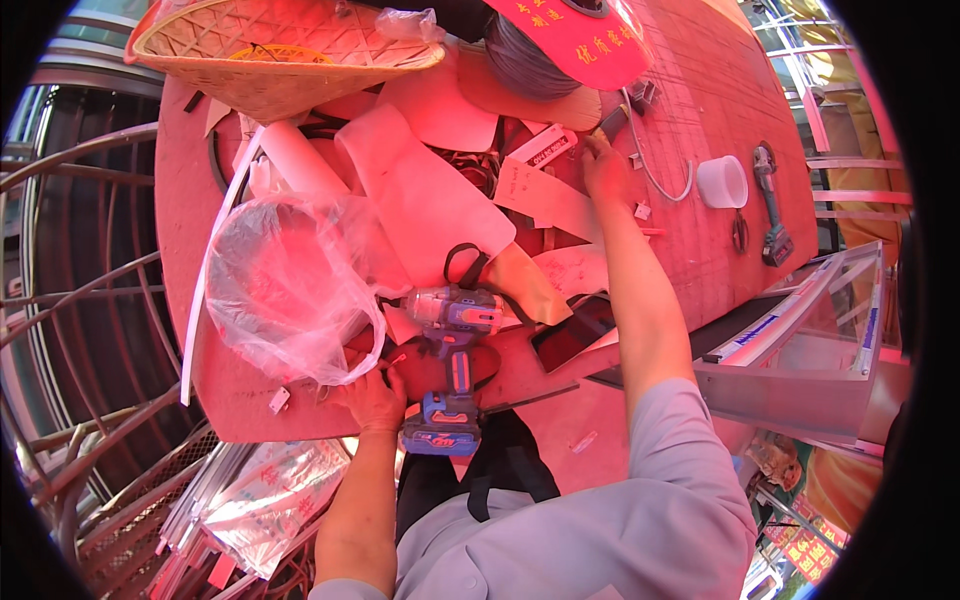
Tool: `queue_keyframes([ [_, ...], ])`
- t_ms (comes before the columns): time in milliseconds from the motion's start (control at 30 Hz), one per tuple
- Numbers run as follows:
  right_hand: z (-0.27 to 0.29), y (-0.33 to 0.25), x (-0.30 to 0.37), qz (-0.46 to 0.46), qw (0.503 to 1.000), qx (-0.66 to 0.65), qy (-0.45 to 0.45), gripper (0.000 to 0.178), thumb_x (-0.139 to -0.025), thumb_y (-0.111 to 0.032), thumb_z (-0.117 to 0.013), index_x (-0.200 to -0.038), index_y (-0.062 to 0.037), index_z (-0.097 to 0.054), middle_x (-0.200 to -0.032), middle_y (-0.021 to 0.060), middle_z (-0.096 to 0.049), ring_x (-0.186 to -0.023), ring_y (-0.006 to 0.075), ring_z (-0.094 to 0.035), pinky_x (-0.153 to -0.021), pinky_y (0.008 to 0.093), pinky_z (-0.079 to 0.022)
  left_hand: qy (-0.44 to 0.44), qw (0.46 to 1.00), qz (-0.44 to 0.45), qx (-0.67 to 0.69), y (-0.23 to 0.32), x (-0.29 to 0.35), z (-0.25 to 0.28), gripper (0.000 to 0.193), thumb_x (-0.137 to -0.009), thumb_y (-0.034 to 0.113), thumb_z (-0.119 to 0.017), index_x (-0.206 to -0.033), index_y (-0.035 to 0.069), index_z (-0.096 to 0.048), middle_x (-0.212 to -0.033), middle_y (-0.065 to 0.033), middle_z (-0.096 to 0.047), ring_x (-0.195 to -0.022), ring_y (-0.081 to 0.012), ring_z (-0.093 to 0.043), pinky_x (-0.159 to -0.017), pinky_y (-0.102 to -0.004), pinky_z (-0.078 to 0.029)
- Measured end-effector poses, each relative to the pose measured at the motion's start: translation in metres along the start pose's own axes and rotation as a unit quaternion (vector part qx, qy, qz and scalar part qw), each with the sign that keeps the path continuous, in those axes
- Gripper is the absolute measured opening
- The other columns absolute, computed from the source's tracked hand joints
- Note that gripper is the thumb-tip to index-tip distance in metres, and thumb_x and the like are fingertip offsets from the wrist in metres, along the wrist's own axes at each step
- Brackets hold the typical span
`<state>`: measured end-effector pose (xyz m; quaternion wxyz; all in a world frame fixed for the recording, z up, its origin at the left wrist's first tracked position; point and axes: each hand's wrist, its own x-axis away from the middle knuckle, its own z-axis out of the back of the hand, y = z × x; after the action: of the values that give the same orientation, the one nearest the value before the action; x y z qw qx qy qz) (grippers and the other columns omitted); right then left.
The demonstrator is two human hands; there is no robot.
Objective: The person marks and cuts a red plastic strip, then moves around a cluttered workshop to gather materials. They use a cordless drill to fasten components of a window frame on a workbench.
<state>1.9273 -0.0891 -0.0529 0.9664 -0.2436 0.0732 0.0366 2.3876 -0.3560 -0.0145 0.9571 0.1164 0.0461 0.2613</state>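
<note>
My left hand (375, 402) rests on the near table edge, fingers spread, beside a clear plastic bag (285, 285). Close to its thumb lies a small red-tipped piece (398, 358). A blue and black cordless drill (450, 370) lies just right of that hand, its battery end at the table edge. My right arm stretches across the table. My right hand (604, 170) is at a dark object (614, 122), fingers bent around something I cannot make out. Beside those fingers lie a small white and red box (540, 145) and a written-on cardboard piece (548, 203).
A woven hat (280, 65), a red cap (575, 40) and wire coil (530, 65) stand at the back. Paper sheets (420, 190) cover the middle. Rightward are a white cup (722, 182), a cordless power tool (770, 205) and a framed panel (800, 340). A phone (575, 332) lies near the front edge.
</note>
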Motion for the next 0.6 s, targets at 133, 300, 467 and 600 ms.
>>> queue_keyframes([
  [133, -0.002, 0.013, -0.006, -0.024, 0.998, -0.051, 0.028, 0.029, -0.090, -0.024, -0.059, -0.108, -0.0036, -0.070, -0.092, 0.0182, -0.071, -0.087, 0.0303, -0.069, -0.075, 0.0389, -0.053, 0.007, 1.000, -0.025, -0.002, -0.001, -0.003, 0.003, 0.018, -0.083, 0.025, -0.066, -0.096, 0.013, -0.061, -0.108, -0.0129, -0.058, -0.105, -0.0377, -0.051, -0.090, -0.0517, -0.038],
  [300, 0.048, -0.013, 0.034, -0.280, 0.733, -0.617, -0.068, 0.015, -0.090, -0.020, -0.055, -0.093, -0.0078, -0.063, -0.072, 0.0052, -0.060, -0.061, 0.0193, -0.056, -0.046, 0.0324, -0.041, 0.023, 0.999, -0.028, -0.010, 0.000, -0.001, 0.004, 0.017, -0.083, 0.024, -0.066, -0.095, 0.013, -0.061, -0.108, -0.0116, -0.057, -0.104, -0.0362, -0.052, -0.089, -0.0506, -0.039],
  [467, 0.103, -0.050, 0.163, -0.297, 0.542, -0.779, -0.108, 0.019, -0.094, -0.022, -0.049, -0.093, -0.0073, -0.060, -0.084, 0.0049, -0.058, -0.067, 0.0178, -0.055, -0.050, 0.0297, -0.044, 0.042, 0.999, -0.025, 0.019, 0.000, -0.001, 0.005, 0.016, -0.083, 0.025, -0.066, -0.094, 0.015, -0.062, -0.111, -0.0082, -0.059, -0.101, -0.0334, -0.053, -0.088, -0.0486, -0.040],
  [600, 0.115, -0.089, 0.268, -0.455, 0.487, -0.742, -0.068, 0.022, -0.097, -0.020, -0.047, -0.098, -0.0015, -0.058, -0.093, 0.0096, -0.059, -0.092, 0.0253, -0.061, -0.089, 0.0432, -0.054, 0.090, 0.994, -0.040, 0.057, -0.004, -0.002, 0.003, 0.013, -0.085, 0.025, -0.065, -0.094, 0.015, -0.063, -0.115, -0.0053, -0.061, -0.105, -0.0312, -0.054, -0.087, -0.0467, -0.041],
])
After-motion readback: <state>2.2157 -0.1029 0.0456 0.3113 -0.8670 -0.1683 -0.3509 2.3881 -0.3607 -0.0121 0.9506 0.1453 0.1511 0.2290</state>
